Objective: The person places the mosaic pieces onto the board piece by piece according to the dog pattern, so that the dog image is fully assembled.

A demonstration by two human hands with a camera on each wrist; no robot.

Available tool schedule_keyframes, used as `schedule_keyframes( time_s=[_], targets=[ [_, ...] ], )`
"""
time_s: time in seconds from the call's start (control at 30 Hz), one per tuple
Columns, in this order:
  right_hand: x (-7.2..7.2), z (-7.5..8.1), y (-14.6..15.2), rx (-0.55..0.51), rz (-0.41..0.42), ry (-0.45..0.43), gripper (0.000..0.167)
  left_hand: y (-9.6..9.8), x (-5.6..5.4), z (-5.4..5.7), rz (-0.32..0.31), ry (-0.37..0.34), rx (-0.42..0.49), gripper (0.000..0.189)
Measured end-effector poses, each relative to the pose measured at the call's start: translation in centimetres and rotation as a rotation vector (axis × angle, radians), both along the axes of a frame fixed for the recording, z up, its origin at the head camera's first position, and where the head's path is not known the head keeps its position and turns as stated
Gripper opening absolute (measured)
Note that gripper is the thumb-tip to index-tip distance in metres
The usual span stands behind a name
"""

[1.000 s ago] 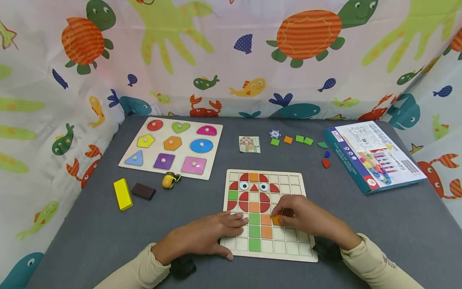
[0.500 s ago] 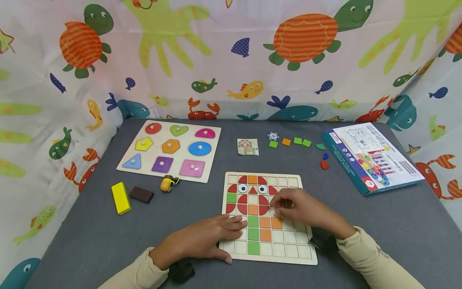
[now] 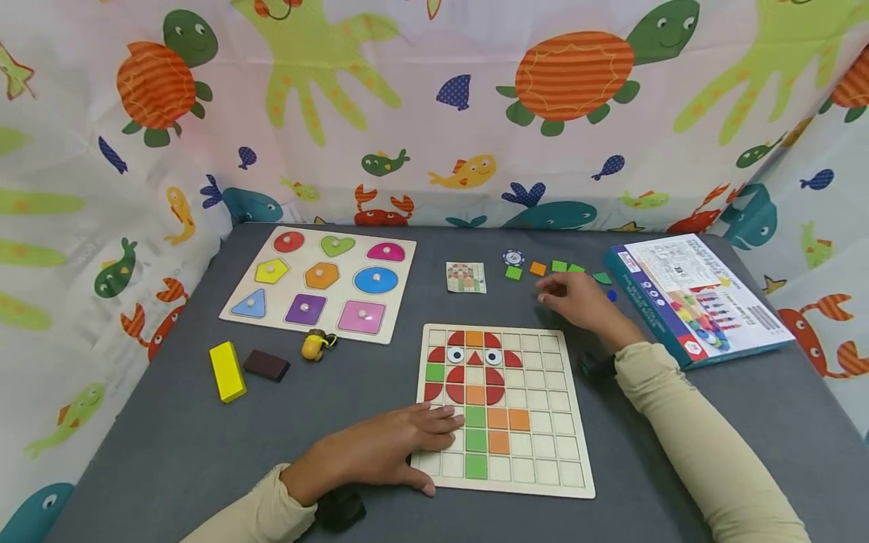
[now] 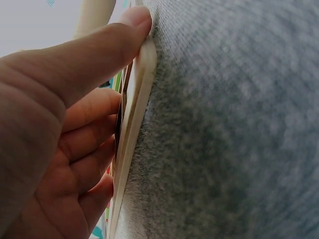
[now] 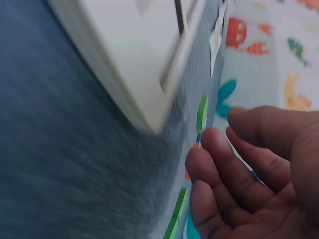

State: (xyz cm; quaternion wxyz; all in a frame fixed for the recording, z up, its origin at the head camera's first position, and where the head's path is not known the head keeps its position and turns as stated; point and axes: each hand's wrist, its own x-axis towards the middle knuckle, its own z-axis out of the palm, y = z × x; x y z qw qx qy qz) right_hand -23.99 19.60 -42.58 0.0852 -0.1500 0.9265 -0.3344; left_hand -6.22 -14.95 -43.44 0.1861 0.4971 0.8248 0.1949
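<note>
My left hand point(image 3: 387, 445) rests with its fingers across the left edge of a wooden grid board point(image 3: 570, 475); the left wrist view has its thumb point(image 4: 99, 55) by the board's corner. Red curved pieces point(image 3: 456, 394), googly eyes, orange squares point(image 3: 519, 419) and green squares point(image 3: 477, 440) fill some cells. Beyond the board's upper right corner hovers my right hand point(image 3: 580, 302), fingers loosely bent and holding nothing. Just past its fingertips lie a loose orange square point(image 3: 538, 268) and green squares point(image 3: 514, 274). The right hand partly covers one green square.
A small pattern card point(image 3: 465, 277) and a poker chip point(image 3: 513, 258) lie behind the board. At right is a boxed game point(image 3: 702, 294). To the left are a shape puzzle point(image 3: 319, 283), a yellow block point(image 3: 228, 372), a dark brown block point(image 3: 267, 366) and a small yellow toy point(image 3: 317, 345).
My right hand has let go of an orange square in a board cell and moved away, up and right, to the loose pieces. The left hand has stayed in place.
</note>
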Motion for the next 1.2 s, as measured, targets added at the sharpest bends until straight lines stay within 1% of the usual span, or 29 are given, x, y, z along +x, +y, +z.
schedule_keyframes(
  time_s=[0.07, 0.13, 0.2, 0.33, 0.43, 0.5, 0.57, 0.6, 0.7, 0.8, 0.87, 0.93, 1.03, 1.1, 1.2],
  targets=[
    [-1.4, 0.1, -0.1, -0.009, -0.037, -0.008, 0.027, -0.1, 0.0, 0.1, 0.002, -0.004, -0.003, 0.07],
    [-2.6, 0.3, -0.2, -0.03, -0.061, -0.027, 0.029, -0.1, 0.0, 0.1, 0.004, -0.004, -0.007, 0.071],
    [-3.4, 0.5, -0.3, -0.047, -0.056, -0.044, 0.031, -0.1, 0.0, 0.1, 0.002, -0.009, -0.011, 0.071],
    [-4.4, 0.4, -1.0, -0.049, -0.023, -0.087, 0.036, -0.1, 0.0, 0.3, 0.009, -0.014, -0.019, 0.071],
    [-4.8, 0.2, -1.3, 0.007, -0.001, -0.102, 0.04, -0.1, 0.0, 0.3, 0.004, 0.001, -0.015, 0.071],
    [-5.0, 0.0, -1.4, 0.061, 0.012, -0.097, 0.041, -0.1, 0.0, 0.2, -0.005, 0.007, -0.01, 0.071],
    [-5.0, -0.2, -1.5, 0.108, 0.018, -0.071, 0.041, 0.0, 0.1, 0.1, -0.01, 0.01, -0.006, 0.07],
    [-5.0, -0.3, -1.5, 0.107, 0.014, -0.065, 0.04, 0.0, 0.1, 0.1, -0.011, 0.011, -0.006, 0.07],
    [-5.1, -0.5, -1.6, 0.044, -0.032, -0.062, 0.039, -0.1, 0.1, 0.0, 0.0, 0.014, -0.007, 0.07],
    [-4.8, -0.7, -1.1, -0.003, -0.062, -0.073, 0.035, -0.1, 0.1, 0.0, 0.003, 0.014, -0.007, 0.07],
    [-4.5, -0.7, -0.8, 0.009, -0.056, -0.073, 0.032, 0.0, 0.1, 0.0, 0.001, 0.014, -0.007, 0.069],
    [-4.2, -0.7, -0.5, 0.025, -0.028, -0.077, 0.032, 0.0, 0.1, 0.1, 0.0, 0.011, -0.006, 0.069],
    [-3.8, -0.5, -0.1, 0.038, 0.002, -0.074, 0.036, 0.1, 0.1, 0.2, 0.002, 0.007, -0.009, 0.07],
    [-3.6, -0.4, 0.1, 0.045, 0.0, -0.064, 0.037, 0.1, 0.1, 0.3, 0.006, 0.002, -0.012, 0.07],
    [-3.2, -0.3, 0.3, 0.062, -0.036, -0.031, 0.033, 0.2, 0.1, 0.3, 0.007, -0.003, -0.017, 0.07]
  ],
)
